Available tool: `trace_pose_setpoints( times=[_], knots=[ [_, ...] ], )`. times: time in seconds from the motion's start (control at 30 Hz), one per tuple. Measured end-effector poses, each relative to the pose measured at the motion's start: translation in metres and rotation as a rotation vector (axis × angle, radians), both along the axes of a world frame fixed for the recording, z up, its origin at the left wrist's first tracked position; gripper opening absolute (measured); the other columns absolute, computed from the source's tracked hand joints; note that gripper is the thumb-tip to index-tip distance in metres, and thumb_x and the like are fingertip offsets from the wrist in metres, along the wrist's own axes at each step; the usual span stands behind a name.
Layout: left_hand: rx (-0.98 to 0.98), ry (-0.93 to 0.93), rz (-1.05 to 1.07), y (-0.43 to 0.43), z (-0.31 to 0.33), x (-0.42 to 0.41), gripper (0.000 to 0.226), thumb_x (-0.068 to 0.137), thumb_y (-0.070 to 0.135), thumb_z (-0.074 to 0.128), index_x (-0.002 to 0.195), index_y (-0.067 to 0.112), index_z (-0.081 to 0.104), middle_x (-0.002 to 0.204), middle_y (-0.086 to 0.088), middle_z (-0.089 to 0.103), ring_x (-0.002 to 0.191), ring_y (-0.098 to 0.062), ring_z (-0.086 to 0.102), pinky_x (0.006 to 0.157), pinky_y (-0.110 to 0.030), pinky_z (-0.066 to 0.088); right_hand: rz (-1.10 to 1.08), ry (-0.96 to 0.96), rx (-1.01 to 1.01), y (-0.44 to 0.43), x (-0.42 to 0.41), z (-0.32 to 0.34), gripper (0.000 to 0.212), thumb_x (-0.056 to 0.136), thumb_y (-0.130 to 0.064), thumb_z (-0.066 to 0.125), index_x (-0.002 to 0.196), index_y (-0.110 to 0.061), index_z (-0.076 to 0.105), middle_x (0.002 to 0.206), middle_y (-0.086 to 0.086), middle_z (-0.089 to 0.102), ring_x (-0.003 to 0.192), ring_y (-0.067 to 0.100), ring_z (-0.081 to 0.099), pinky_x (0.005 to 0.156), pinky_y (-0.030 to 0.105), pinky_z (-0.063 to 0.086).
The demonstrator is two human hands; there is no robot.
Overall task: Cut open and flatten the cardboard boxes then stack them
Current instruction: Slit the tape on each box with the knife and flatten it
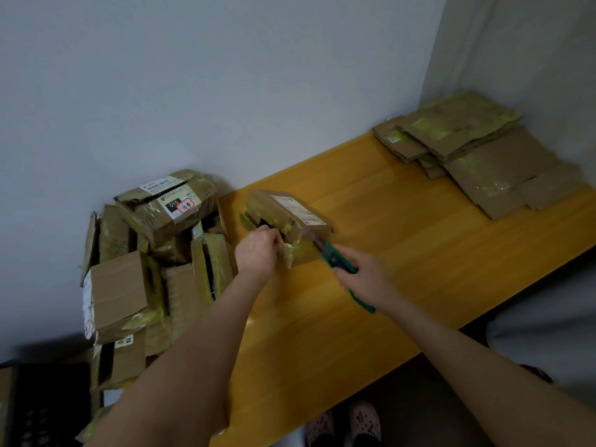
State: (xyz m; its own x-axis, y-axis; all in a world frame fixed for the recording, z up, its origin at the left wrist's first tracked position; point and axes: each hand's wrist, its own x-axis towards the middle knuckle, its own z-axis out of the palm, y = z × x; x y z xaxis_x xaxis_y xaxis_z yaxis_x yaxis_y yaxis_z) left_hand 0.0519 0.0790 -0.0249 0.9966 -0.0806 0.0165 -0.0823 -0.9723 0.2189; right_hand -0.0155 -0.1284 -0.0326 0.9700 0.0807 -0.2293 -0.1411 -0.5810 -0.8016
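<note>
While left hand (258, 250) grips box (285, 214), right hand (366, 280) grips green cutter (337, 259), pile label (179, 204) "010".

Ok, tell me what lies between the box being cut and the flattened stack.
Head view: only bare tabletop between the box and the flattened stack.

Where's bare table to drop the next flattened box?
Bare table between the held box and the flattened stack, and the near edge right of the right hand holding the cutter. Crowded: box pile left of the table, against the wall.
</note>
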Motion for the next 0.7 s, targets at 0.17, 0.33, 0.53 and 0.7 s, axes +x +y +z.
trace_pose_setpoints(
  times=[0.17, 0.33, 0.53, 0.7],
  knots=[
    [0.091, -0.008, -0.101, 0.013, -0.001, -0.002, 0.018, 0.093, 0.011, 0.056, 0.1, 0.019, 0.071, 0.107, 0.005, 0.063, 0.091, -0.019, 0.062, 0.071, -0.035, 0.053, -0.368, 0.124, 0.01, 0.004, 0.011, -0.037, 0.054, 0.1, -0.024, 0.049, 0.149, -0.033, 0.028, 0.122, 0.003, 0.062, 0.095, 0.025, 0.064, 0.077, 0.043, 0.056],
    [0.167, -0.062, -0.273, 0.027, -0.008, -0.011, 0.017, 0.085, 0.005, 0.067, 0.093, 0.019, 0.069, 0.101, 0.006, 0.063, 0.083, -0.017, 0.062, 0.064, -0.032, 0.055, -0.261, 0.445, -0.193, 0.019, 0.004, -0.082, 0.071, 0.098, -0.006, 0.041, 0.152, -0.039, 0.009, 0.142, 0.016, 0.037, 0.103, 0.033, 0.058, 0.069, 0.035, 0.05],
    [0.262, -0.075, -0.513, 0.035, -0.006, -0.025, 0.024, 0.072, -0.005, 0.072, 0.089, 0.012, 0.071, 0.094, -0.003, 0.065, 0.073, -0.02, 0.062, 0.054, -0.035, 0.056, -0.226, 0.249, -0.027, 0.036, 0.022, -0.042, 0.059, 0.099, -0.051, 0.039, 0.151, -0.026, 0.027, 0.154, 0.011, 0.029, 0.14, 0.03, 0.029, 0.108, 0.044, 0.032],
    [0.06, -0.054, -0.457, 0.018, 0.002, -0.039, 0.022, 0.086, 0.015, 0.066, 0.108, 0.011, 0.069, 0.129, -0.005, 0.055, 0.081, -0.02, 0.066, 0.065, -0.033, 0.059, -0.147, 0.329, 0.153, 0.063, 0.05, -0.019, 0.088, 0.078, -0.043, 0.074, 0.147, -0.02, 0.025, 0.135, 0.008, 0.053, 0.12, 0.029, 0.053, 0.096, 0.039, 0.047]
  ],
)
